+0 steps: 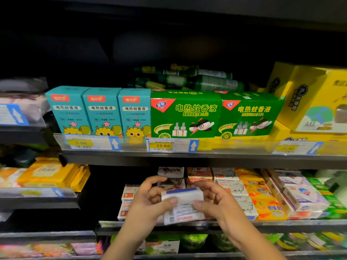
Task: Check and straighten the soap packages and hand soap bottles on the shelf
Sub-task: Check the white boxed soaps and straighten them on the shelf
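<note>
A white soap package with a blue top edge and a barcode label is held in front of the middle shelf. My left hand grips its left end, thumb on the front. My right hand grips its right end the same way. Behind and beside it, stacked soap boxes fill the shelf: white ones at the left, yellow-orange packs and white-lilac packs to the right.
The upper shelf carries teal boxes, green boxes, yellow boxes and price tags. Orange packs sit on a left-hand shelf. Green items lie on the shelf below my arms.
</note>
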A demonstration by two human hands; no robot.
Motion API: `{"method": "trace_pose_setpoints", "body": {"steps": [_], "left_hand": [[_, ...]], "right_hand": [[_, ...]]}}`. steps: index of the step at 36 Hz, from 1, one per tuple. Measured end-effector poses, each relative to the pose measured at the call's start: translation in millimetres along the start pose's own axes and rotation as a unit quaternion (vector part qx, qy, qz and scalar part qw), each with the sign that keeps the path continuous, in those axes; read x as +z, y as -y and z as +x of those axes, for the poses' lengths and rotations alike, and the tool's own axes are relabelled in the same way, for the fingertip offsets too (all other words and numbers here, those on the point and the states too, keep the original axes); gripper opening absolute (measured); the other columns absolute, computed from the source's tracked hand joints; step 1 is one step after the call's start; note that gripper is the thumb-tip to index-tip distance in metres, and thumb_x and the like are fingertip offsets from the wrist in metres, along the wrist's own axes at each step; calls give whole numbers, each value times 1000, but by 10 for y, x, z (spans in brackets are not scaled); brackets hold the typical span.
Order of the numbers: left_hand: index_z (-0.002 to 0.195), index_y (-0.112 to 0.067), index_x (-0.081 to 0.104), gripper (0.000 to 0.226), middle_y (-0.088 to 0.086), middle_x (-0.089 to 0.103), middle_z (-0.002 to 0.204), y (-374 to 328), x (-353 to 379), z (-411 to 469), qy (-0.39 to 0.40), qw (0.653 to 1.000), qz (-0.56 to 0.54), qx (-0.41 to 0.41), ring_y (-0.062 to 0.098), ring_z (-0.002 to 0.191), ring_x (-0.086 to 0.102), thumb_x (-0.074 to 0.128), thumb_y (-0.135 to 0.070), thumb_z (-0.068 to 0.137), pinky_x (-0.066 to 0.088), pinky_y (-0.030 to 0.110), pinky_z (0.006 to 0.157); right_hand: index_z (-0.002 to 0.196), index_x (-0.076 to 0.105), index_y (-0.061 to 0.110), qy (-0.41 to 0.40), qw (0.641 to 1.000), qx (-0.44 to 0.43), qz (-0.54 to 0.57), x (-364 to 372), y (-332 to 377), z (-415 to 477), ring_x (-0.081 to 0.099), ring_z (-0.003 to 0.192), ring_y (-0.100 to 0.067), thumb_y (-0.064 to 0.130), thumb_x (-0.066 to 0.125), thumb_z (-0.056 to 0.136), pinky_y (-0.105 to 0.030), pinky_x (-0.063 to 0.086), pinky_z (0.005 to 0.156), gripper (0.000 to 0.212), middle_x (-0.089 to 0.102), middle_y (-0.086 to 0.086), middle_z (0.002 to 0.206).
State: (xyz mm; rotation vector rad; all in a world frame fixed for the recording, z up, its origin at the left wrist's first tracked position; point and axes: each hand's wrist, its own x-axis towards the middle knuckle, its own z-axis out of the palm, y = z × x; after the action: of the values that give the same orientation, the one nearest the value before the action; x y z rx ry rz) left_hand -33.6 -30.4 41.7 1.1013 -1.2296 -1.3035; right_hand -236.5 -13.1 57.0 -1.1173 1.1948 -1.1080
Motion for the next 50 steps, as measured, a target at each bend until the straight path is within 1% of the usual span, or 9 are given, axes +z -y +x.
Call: {"method": "trace_pose_setpoints", "body": {"steps": [9,18,24,30,34,38,40,43,50], "left_hand": [[99,-9,67,25,13,67,68,82,48,65,11,972,17,-234,23,53,52,63,-33,94,24,19,38],[117,-20,63,63,2,74,104,-52,-199,186,132,981,130,-54,16,93,70,89,-30,60,55,30,76],[124,-43,55,61,-23,64,117,-248,-209,213,224,909,351,2,-8,105,59,76,-62,70,49,22,94],[118,-55,57,42,-16,68,116,-101,-336,368,288,902,320,-30,4,106,64,63,-66,79,50,30,97],[118,-54,58,44,-16,64,123,80,-443,441,241,928,283,-35,3,112,61,69,-67,77,50,30,99],[134,-53,44,62,-5,52,138,317,-596,597,127,926,356,-16,12,130,48,64,-71,79,39,27,108],[148,-34,38,62,-2,47,143,350,-617,659,74,909,410,-12,20,138,36,62,-49,93,29,16,101],[153,-22,32,79,3,38,154,380,-700,750,19,895,446,-11,26,146,19,43,-59,84,18,20,107],[131,-11,59,59,13,55,139,587,-921,1220,-50,837,545,-6,32,133,42,53,-53,89,32,38,109]], "right_hand": [[92,72,9,38,976,201,-76,14,25,32,47,34,-13,34,69,91,-21,31,36,25,63,-7,51],[111,67,22,51,988,-15,-148,-181,89,151,70,82,-11,11,84,73,-23,54,67,43,75,2,97],[108,71,37,85,912,-257,-308,-166,6,206,61,104,3,-3,79,76,-7,45,85,52,66,18,112],[108,58,66,78,896,-249,-360,-89,-105,351,56,108,8,0,80,75,-4,40,86,77,58,34,117],[105,49,78,114,881,-191,-418,-48,-113,445,47,113,18,23,79,84,2,30,91,66,51,53,111],[145,38,49,131,834,-116,-522,-31,-158,574,37,138,-4,49,62,93,-9,26,104,57,43,20,149],[150,37,36,136,820,-94,-548,12,-214,633,37,140,-13,50,57,96,-16,29,103,60,44,11,151],[146,42,35,120,823,-120,-542,106,-355,700,40,140,-17,52,55,95,-23,36,105,55,48,10,148],[157,14,34,106,748,-117,-645,149,-669,766,2,154,-20,76,19,92,-39,8,123,77,-1,7,168]]}}
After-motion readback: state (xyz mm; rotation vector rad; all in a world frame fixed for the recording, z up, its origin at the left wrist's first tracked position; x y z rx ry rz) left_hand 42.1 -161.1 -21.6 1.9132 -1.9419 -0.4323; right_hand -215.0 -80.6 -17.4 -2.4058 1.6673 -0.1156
